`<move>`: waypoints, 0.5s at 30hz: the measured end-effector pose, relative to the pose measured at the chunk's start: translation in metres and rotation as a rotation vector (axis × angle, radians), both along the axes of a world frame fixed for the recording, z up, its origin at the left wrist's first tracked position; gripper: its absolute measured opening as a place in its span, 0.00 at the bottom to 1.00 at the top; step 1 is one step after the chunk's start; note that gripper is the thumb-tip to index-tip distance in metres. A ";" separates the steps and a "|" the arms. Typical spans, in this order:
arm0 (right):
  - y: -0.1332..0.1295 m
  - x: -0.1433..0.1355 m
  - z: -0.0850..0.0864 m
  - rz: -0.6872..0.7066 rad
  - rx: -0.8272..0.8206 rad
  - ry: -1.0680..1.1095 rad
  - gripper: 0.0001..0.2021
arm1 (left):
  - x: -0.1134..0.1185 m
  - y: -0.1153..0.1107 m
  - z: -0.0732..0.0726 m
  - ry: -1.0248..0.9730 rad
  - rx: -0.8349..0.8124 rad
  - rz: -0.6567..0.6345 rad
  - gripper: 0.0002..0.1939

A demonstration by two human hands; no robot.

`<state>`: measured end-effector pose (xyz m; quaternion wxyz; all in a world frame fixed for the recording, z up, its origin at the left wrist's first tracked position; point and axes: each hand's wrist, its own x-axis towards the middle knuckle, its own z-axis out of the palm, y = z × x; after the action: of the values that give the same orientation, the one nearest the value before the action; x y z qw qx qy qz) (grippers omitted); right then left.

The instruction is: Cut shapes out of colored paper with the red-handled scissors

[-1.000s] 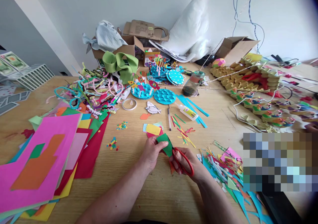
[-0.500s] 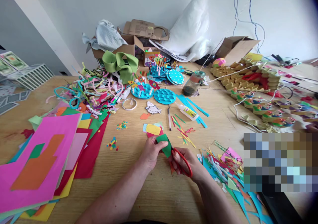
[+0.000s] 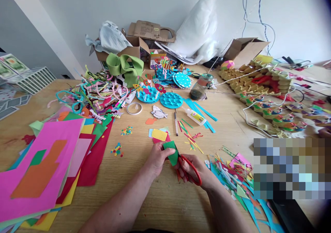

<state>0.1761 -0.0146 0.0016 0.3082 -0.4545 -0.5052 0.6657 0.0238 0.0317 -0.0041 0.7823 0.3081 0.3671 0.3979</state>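
Note:
My left hand pinches a small piece of green paper between thumb and fingers. Red-handled scissors are held in my right hand, their dark blades at the right edge of the green paper. Just beyond my left hand lie several small coloured paper pieces, a yellow one on top. Farther off are an orange paper fish, a white fish cut-out with drawn lines and a pen.
Stacked coloured paper covers the left side. Glue bottle, thin paper strips and a jar stand or lie ahead. Paper scraps are heaped at right, before egg cartons. Blue scalloped discs lie at the centre back.
The green paper has turned slightly in my left hand, and the scissors' handles have shifted a little right and down. Everything else on the table stays in place.

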 end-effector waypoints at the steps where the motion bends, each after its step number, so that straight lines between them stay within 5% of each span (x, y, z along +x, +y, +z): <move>1: 0.000 0.000 0.001 0.003 0.008 0.006 0.27 | 0.000 0.000 0.001 0.003 -0.005 -0.002 0.09; 15: 0.001 0.003 0.006 0.060 0.046 0.000 0.26 | 0.000 0.000 0.002 0.015 -0.006 -0.021 0.09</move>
<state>0.1786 -0.0137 0.0073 0.2985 -0.4318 -0.5339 0.6629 0.0237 0.0317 -0.0024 0.7845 0.3125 0.3710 0.3864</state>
